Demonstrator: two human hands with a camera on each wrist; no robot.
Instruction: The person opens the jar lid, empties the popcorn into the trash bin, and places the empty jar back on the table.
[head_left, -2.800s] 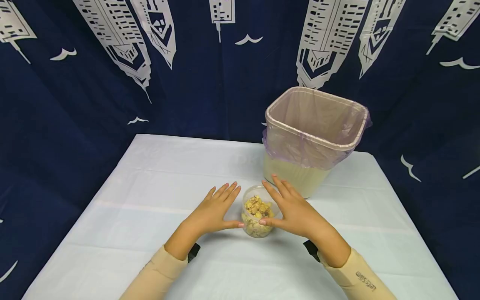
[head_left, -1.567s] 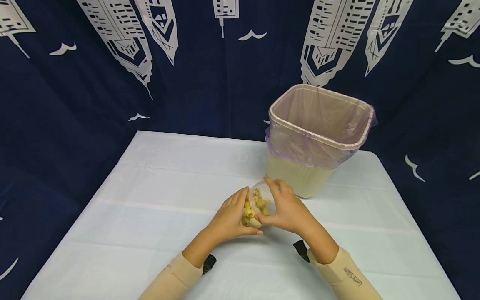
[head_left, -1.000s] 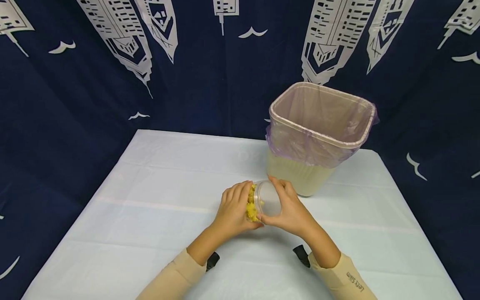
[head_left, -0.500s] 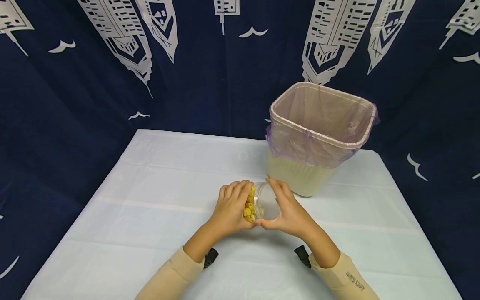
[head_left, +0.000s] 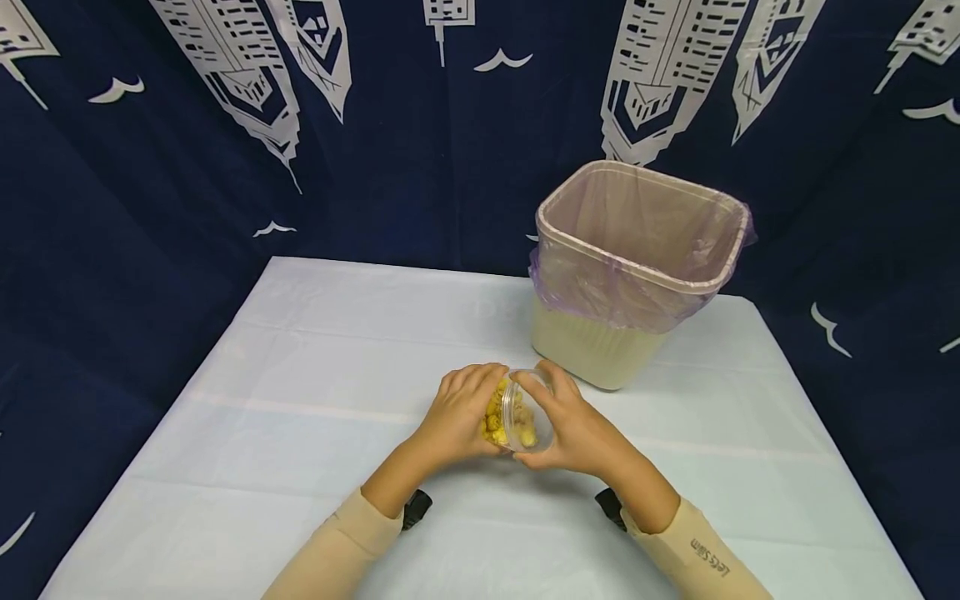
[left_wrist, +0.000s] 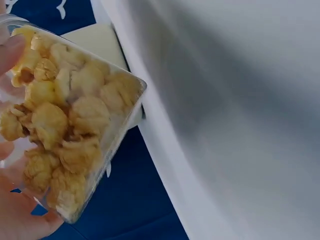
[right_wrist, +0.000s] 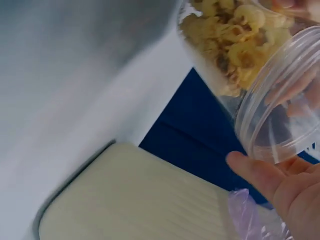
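A clear jar of caramel-coloured popcorn (head_left: 495,417) is tilted on its side between the hands, its ridged rim (right_wrist: 277,95) facing right in the head view. My left hand (head_left: 457,417) grips the jar's body; in the left wrist view the thumb (left_wrist: 11,52) lies against its side and fingers wrap below. My right hand (head_left: 573,425) spans the rim end, thumb on the near side and index finger across the top edge. In the right wrist view a fingertip (right_wrist: 237,159) of that hand is right at the rim. Popcorn (left_wrist: 50,122) fills the part towards the base.
Behind the hands, towards the right, stands a cream bin (head_left: 592,342) lined with a translucent purple bag (head_left: 600,292). White cloth covers the table (head_left: 360,333). A dark blue curtain (head_left: 390,183) with white building prints hangs behind.
Both hands came in from spread positions, took hold of the upright jar and tipped its rim rightward. Lately the right index finger has shifted leftward over the rim.
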